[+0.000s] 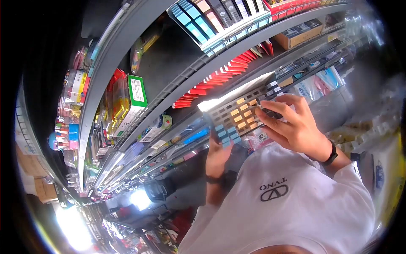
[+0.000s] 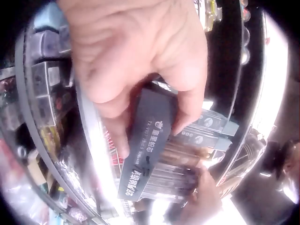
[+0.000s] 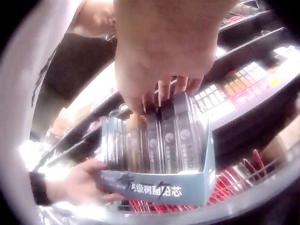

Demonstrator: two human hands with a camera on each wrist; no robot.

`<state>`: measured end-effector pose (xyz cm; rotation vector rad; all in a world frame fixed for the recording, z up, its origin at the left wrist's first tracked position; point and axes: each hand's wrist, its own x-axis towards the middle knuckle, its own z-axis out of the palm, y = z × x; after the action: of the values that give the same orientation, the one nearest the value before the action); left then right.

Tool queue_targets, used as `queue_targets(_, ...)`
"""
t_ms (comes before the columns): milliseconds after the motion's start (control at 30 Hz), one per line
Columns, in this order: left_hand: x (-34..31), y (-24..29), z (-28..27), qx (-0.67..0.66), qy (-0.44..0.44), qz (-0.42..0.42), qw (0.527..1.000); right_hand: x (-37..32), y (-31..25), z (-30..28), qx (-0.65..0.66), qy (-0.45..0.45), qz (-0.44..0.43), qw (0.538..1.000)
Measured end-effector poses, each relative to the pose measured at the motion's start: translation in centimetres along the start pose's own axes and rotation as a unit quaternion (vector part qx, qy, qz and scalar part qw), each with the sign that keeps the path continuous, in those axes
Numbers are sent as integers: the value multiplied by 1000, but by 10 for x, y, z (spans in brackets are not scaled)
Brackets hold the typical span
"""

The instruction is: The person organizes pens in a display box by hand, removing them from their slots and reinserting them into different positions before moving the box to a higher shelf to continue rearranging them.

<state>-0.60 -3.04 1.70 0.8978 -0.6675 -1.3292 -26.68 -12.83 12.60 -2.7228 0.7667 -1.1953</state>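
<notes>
A pale blue display box [image 3: 154, 187] of pencil lead is held tilted in front of the chest. It holds rows of clear pencil lead cases with blue caps [image 1: 226, 134], yellow caps [image 1: 241, 112] and black caps [image 3: 179, 102]. My left hand [image 1: 218, 154] grips one end of the box, with fingers and thumb on opposite sides in the left wrist view. From above, my right hand [image 1: 292, 127] reaches in with bent fingers and pinches a black-capped pencil lead case [image 3: 152, 140]; its thumb is partly hidden in the right wrist view.
Wire-fronted shelves [image 1: 186, 74] curve past in front of me. Red packets [image 1: 220, 78] hang or stand just behind the box. Higher up are boxed goods [image 1: 211, 21], and a green and white carton [image 1: 137, 91] stands to the left. Plastic-wrapped packs [image 1: 319, 84] lie at the right.
</notes>
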Motion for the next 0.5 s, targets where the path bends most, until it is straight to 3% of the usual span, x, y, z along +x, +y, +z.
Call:
queue_targets(133,6,6,4,37,-37,-33,998,-3,1,12,33,19,24,999)
queue_targets(267,8,2,5,-34,-39,-31,998,-6,1,15,53,13,12,998)
queue_targets(500,4,3,23,16,-10,-19,1000,-7,-2,26,55,2,33,998)
